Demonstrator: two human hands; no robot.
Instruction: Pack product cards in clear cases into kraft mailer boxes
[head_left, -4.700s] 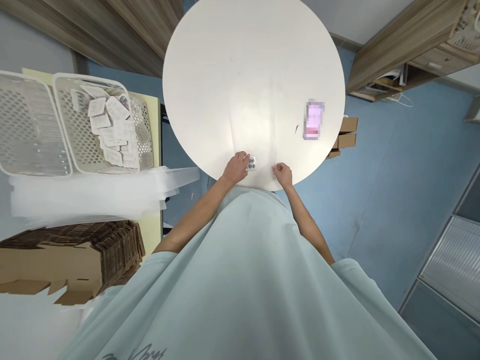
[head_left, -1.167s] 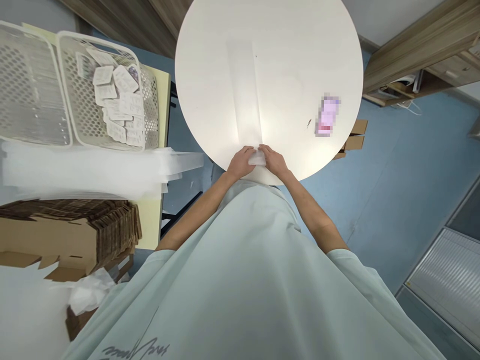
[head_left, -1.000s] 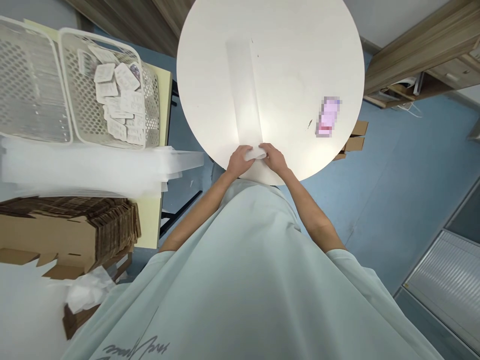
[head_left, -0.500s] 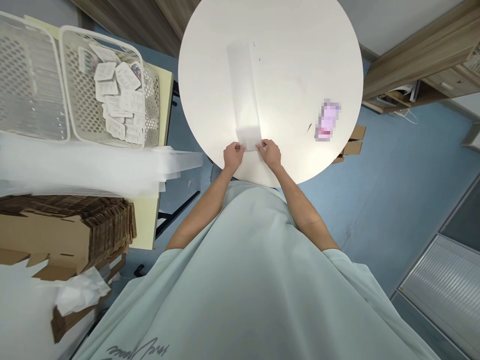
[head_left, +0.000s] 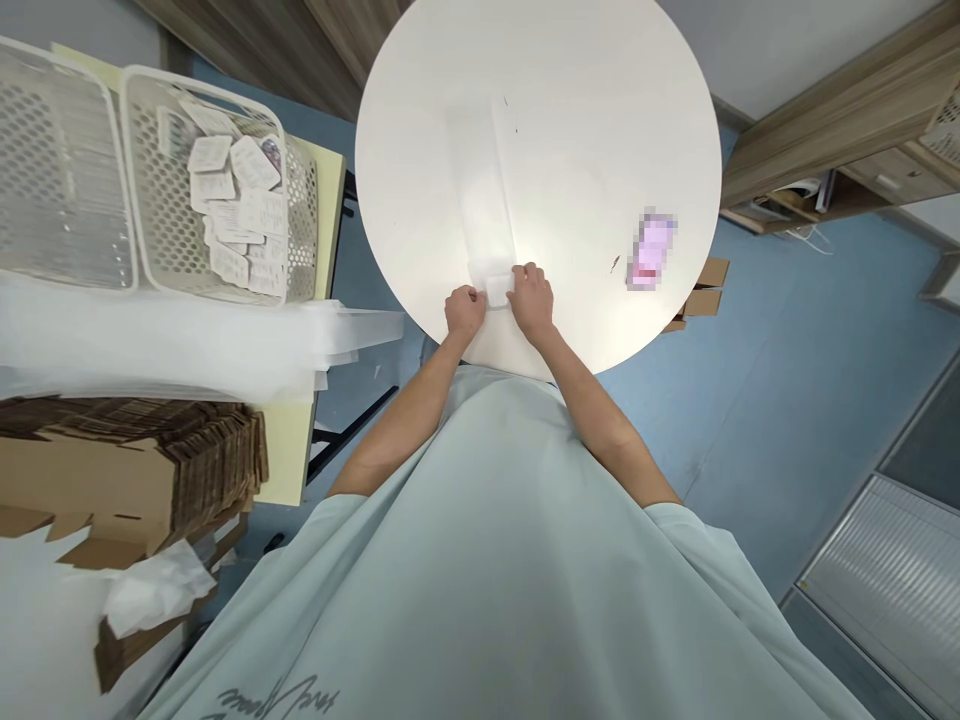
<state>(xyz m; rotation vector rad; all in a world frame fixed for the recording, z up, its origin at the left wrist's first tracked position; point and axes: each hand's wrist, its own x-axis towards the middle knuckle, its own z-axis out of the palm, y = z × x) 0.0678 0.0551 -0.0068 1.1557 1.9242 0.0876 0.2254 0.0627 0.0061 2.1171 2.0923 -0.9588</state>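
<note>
A long strip of thin, translucent white foam sheet [head_left: 482,190] lies lengthwise on the round white table [head_left: 600,120]. Its near end is folded over around a small white squarish piece [head_left: 499,291], whose kind I cannot make out. At the left edge of that fold, my left hand [head_left: 465,312] is closed, thumb and fingers pinching the sheet. On the opposite side my right hand [head_left: 532,303] has its fingers bent over the fold's right edge, gripping it. Both hands rest close to the table's near edge.
Left, a yellowish side table [head_left: 289,450] carries a white basket [head_left: 300,200] of small white packets, a second basket [head_left: 124,200], stacked foam sheets [head_left: 187,335] and flattened cardboard boxes [head_left: 90,480]. A pixelated pinkish object [head_left: 652,248] lies on the round table's right.
The sheet's near end has been folded further and now shows a compact white square between my hands. My right hand has shifted slightly forward and turned over the fold; my left stays nearly in place.
</note>
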